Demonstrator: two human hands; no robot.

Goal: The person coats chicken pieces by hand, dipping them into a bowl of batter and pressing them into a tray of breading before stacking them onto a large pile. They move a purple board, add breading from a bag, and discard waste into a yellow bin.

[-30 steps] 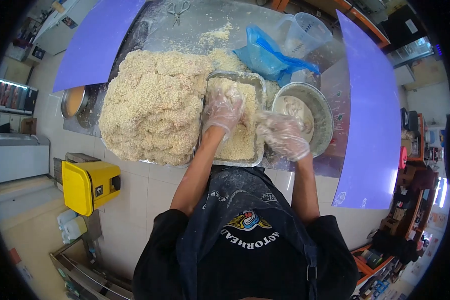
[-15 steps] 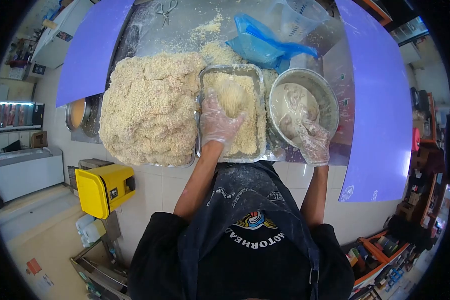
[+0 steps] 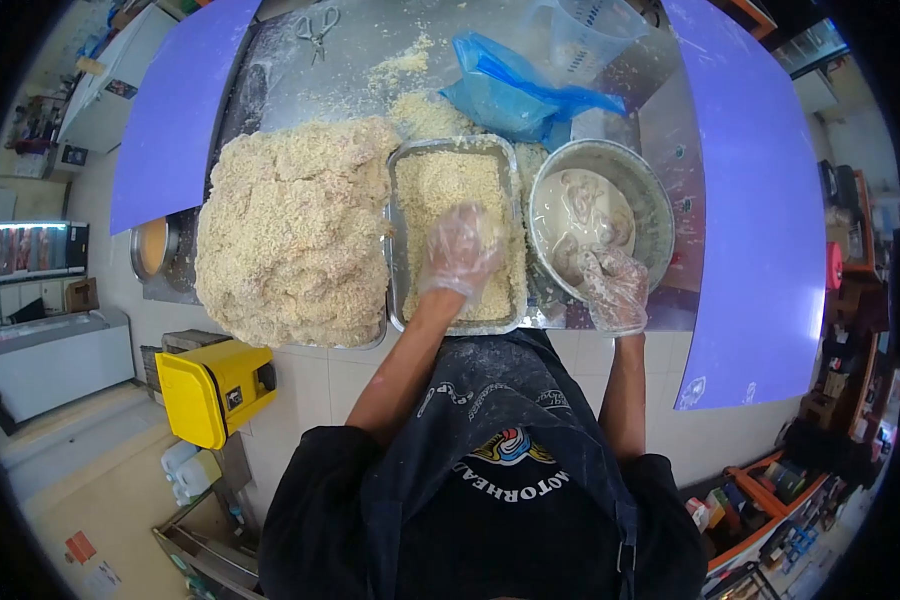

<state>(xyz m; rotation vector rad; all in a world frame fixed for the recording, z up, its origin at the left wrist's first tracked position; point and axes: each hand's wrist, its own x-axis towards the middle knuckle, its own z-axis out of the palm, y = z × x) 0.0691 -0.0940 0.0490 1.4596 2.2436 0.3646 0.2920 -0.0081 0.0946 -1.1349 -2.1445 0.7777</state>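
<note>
My left hand (image 3: pixel 463 250), in a clear plastic glove, presses down into pale crumbs (image 3: pixel 465 175) that fill a metal tray (image 3: pixel 398 290). Its fingers are curled downward and partly blurred, so whether they grip anything is hidden. A rounded mound of crumbs lies just beyond it. My right hand (image 3: pixel 615 290), gloved and smeared with batter, reaches over the near rim of a round metal bowl (image 3: pixel 655 215). Its fingers are bent together at the edge of the whitish batter (image 3: pixel 582 208), where several coated pieces (image 3: pixel 618 225) lie; what the fingertips hold cannot be made out.
Left of the tray rises a large heap of crumb-coated pieces (image 3: pixel 295 235). Behind are a blue plastic bag (image 3: pixel 510 95), a clear measuring jug (image 3: pixel 595 40) and scissors (image 3: pixel 317 32). Purple panels (image 3: pixel 755 220) flank the metal table. A yellow bin (image 3: pixel 210 395) stands below left.
My left hand has moved right and turned over the crumbs; the mound that was by its fingers now lies beyond it. My right hand stays at the bowl, slightly shifted.
</note>
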